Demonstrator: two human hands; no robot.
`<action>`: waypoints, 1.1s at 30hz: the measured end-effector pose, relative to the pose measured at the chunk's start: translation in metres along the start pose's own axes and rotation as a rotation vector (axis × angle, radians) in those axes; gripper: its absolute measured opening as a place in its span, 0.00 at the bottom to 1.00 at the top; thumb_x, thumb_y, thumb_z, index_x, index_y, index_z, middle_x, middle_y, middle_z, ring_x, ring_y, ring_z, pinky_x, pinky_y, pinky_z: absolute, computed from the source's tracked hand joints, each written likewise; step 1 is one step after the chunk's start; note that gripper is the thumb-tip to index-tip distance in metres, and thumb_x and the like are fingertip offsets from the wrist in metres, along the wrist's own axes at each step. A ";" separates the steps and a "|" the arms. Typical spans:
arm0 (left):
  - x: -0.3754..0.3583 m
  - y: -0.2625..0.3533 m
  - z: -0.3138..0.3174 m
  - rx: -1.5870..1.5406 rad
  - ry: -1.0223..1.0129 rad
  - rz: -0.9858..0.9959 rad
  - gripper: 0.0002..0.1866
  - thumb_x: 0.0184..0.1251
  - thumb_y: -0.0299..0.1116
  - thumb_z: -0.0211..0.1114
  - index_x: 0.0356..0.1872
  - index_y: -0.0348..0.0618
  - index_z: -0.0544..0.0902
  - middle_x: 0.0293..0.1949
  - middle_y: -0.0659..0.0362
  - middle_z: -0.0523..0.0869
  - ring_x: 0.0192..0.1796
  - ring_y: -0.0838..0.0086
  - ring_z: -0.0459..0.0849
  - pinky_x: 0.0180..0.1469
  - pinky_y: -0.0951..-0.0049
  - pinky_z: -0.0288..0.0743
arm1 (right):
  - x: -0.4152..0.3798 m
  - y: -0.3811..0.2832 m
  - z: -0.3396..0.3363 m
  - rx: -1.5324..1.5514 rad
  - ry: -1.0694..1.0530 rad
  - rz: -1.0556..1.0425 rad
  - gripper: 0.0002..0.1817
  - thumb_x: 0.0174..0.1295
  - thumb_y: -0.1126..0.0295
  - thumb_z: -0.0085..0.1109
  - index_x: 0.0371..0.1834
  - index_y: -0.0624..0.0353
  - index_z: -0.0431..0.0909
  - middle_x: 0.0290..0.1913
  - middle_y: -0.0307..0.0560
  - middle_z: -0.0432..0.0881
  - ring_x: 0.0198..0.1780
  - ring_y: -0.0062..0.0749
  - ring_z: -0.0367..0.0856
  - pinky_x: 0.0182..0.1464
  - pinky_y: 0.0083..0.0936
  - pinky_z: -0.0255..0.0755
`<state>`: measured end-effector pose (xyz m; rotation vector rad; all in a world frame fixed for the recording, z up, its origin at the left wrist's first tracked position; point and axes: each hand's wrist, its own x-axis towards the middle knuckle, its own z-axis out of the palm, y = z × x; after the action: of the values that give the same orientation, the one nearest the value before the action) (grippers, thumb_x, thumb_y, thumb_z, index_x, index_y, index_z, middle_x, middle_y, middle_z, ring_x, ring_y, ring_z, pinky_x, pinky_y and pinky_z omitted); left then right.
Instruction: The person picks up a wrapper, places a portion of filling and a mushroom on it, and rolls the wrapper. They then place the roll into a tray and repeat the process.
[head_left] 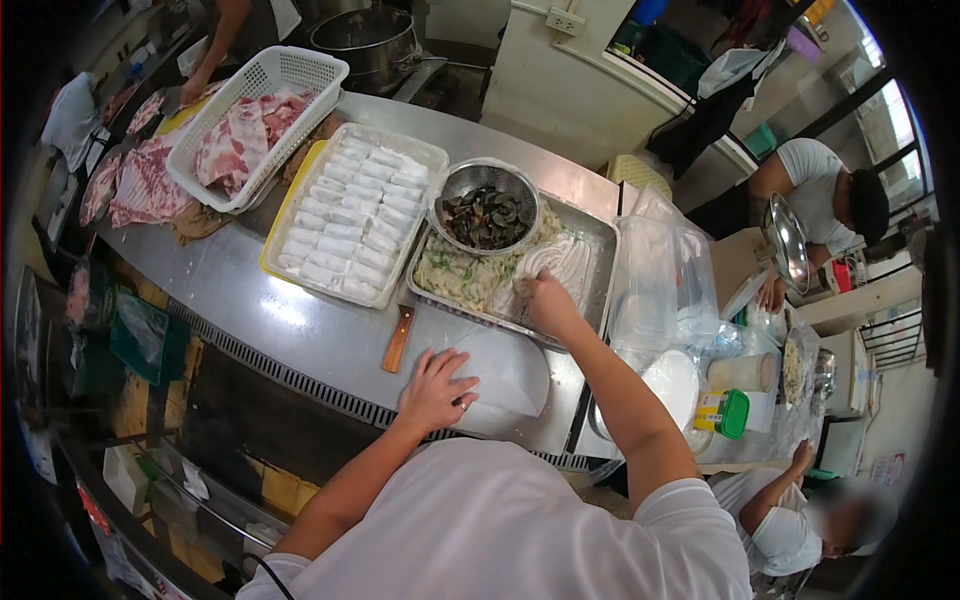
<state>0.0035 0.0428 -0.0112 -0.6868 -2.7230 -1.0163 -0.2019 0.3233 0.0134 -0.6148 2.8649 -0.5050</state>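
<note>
My left hand (437, 390) lies with fingers spread at the left edge of a thin, pale sheet with a rounded right end (510, 372) on the steel table. My right hand (550, 305) reaches into a metal tray (612, 262), its fingers bunched at the filling; what they pinch is hidden. Inside the tray are a pale chopped filling with green bits (455, 272) and white looped strands (572, 262). A steel colander of dark mushroom-like pieces (488, 215) rests over the tray. Left of the sheet lies a wooden-handled knife (398, 340).
A plastic tray of white wrapped rolls (345, 215) and a white basket of raw meat (250, 140) stand leftward. Plastic containers (650, 280) and a green-lidded tub (733, 413) are to the right. Co-workers (815, 190) work at the right; another person's arm (215, 45) shows upper left.
</note>
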 end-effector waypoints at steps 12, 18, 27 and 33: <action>-0.002 0.001 0.000 -0.003 0.000 -0.012 0.15 0.69 0.47 0.77 0.52 0.57 0.97 0.74 0.56 0.84 0.79 0.56 0.76 0.84 0.36 0.60 | 0.025 -0.039 0.012 0.083 -0.177 0.017 0.18 0.69 0.69 0.64 0.56 0.65 0.93 0.51 0.69 0.91 0.57 0.66 0.88 0.64 0.47 0.82; -0.001 0.002 -0.002 0.015 0.015 0.005 0.15 0.67 0.46 0.79 0.51 0.58 0.97 0.73 0.55 0.85 0.79 0.55 0.77 0.83 0.37 0.62 | 0.022 -0.061 -0.021 0.250 -0.435 0.070 0.18 0.74 0.61 0.67 0.58 0.61 0.93 0.52 0.61 0.95 0.57 0.55 0.92 0.63 0.43 0.83; -0.002 -0.001 0.001 0.021 -0.001 -0.002 0.19 0.68 0.48 0.78 0.56 0.53 0.95 0.74 0.54 0.84 0.80 0.54 0.76 0.85 0.38 0.60 | -0.001 -0.063 -0.070 0.850 -0.522 0.279 0.15 0.78 0.69 0.67 0.61 0.66 0.90 0.46 0.39 0.92 0.44 0.24 0.85 0.50 0.29 0.81; -0.002 -0.002 0.003 -0.038 0.021 -0.026 0.21 0.64 0.46 0.82 0.54 0.49 0.92 0.73 0.54 0.84 0.80 0.54 0.76 0.85 0.38 0.59 | -0.097 -0.094 -0.029 0.534 -0.289 0.095 0.12 0.72 0.68 0.73 0.50 0.67 0.89 0.37 0.45 0.90 0.38 0.27 0.83 0.45 0.30 0.79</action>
<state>0.0040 0.0428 -0.0153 -0.6453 -2.7078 -1.0779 -0.0863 0.2922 0.0832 -0.4113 2.3292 -1.0210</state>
